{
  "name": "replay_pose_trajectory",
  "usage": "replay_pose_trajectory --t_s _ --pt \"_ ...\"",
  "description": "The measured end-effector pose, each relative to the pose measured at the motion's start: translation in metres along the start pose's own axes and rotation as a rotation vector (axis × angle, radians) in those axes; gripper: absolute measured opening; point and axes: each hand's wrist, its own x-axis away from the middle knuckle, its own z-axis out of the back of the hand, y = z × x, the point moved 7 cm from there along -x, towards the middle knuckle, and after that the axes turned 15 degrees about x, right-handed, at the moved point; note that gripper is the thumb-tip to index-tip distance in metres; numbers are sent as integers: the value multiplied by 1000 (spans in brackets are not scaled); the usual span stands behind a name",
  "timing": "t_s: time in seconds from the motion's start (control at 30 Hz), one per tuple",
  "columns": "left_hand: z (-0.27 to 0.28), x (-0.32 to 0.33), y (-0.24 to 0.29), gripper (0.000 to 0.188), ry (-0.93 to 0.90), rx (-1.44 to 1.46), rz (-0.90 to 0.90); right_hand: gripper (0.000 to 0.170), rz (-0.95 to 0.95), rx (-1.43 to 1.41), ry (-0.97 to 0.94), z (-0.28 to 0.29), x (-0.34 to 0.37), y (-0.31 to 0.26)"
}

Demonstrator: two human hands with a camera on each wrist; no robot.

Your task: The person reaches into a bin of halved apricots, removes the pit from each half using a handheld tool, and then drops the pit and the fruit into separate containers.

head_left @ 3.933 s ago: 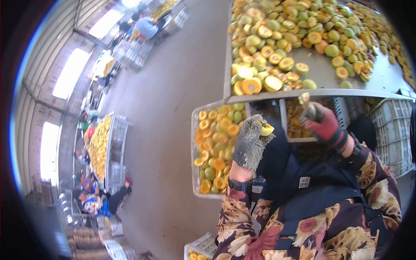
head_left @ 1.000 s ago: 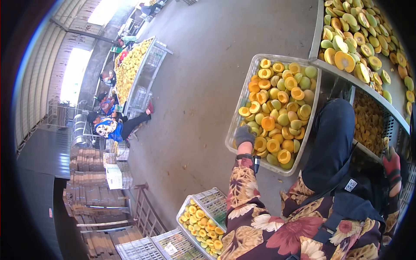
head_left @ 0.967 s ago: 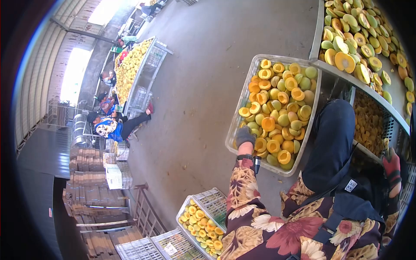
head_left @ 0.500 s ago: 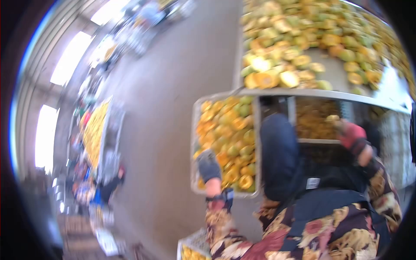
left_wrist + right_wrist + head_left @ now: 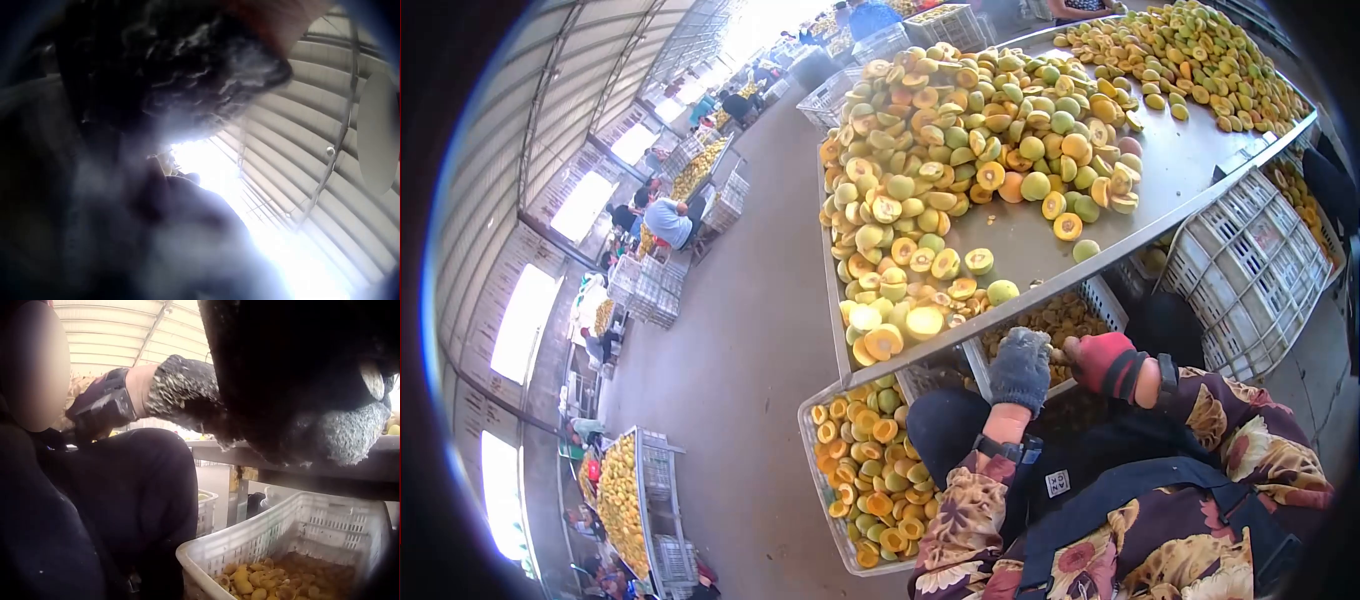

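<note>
My left hand (image 5: 1018, 372), in a grey knit glove, is right beside my right hand (image 5: 1105, 365), in a red and grey glove. In the head view a small pale piece (image 5: 1057, 354) shows between them. The right fingers curl round a short tool whose pale blunt end (image 5: 372, 380) shows in the right wrist view. What the left palm has in it is hidden, so I cannot tell whether it holds anything. Under both hands stands a white crate (image 5: 234, 540) of small yellow-brown pieces (image 5: 259, 581). Peach halves (image 5: 884, 342) lie on the metal table (image 5: 1000, 235) just beyond.
A crate of pitted peach halves (image 5: 870, 460) stands on the floor at the left knee. The table's raised metal rim (image 5: 960, 350) runs just beyond the hands. A white crate (image 5: 1250, 275) leans at the right. Other people (image 5: 668, 220) work along the far left.
The left hand has come up from the crate of peach halves to the right hand. The head view has swung toward the table, showing more of the piled fruit.
</note>
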Motion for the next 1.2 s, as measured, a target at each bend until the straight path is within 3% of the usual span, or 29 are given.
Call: replay_pose_trajectory --t_s 0.17,0.27,0.33,0.43,0.5,0.53,0.6,0.77,0.83,0.87,0.93,1.07,1.13,1.2 --pt "4 0 27 19 271 -44 -209 21 94 -228 -140 -51 -11 23" --pt "16 -6 40 23 284 -134 -223 25 -116 -175 -182 -35 -9 45" --pt "26 -9 36 34 246 -209 -100 25 -182 -184 -38 -2 -14 68" --pt "41 -8 28 29 268 -73 -68 22 -282 -264 241 49 -30 105" --pt "44 -7 21 26 245 60 -21 24 -404 -215 246 71 -50 134" --pt "43 -7 21 24 240 101 -23 25 -356 -294 361 81 -62 145" --pt "39 -5 23 21 231 186 -23 29 -429 -168 263 75 -94 168" --pt "18 6 13 16 218 300 -22 33 -356 -34 158 44 -165 178" --pt "11 11 5 15 211 304 -37 35 -12 97 490 -3 -209 196" --pt "8 15 2 16 227 336 -59 44 -158 144 91 -3 -213 191" --pt "-2 16 -7 17 237 403 -52 55 -132 167 -26 -47 -244 221" --pt "-11 17 -20 12 270 556 2 59 -87 97 90 -41 -259 248" --pt "1 22 -24 14 386 701 78 62 -47 -16 165 -34 -255 250" --pt "7 23 -35 18 483 850 115 55 -83 -223 251 12 -219 222"
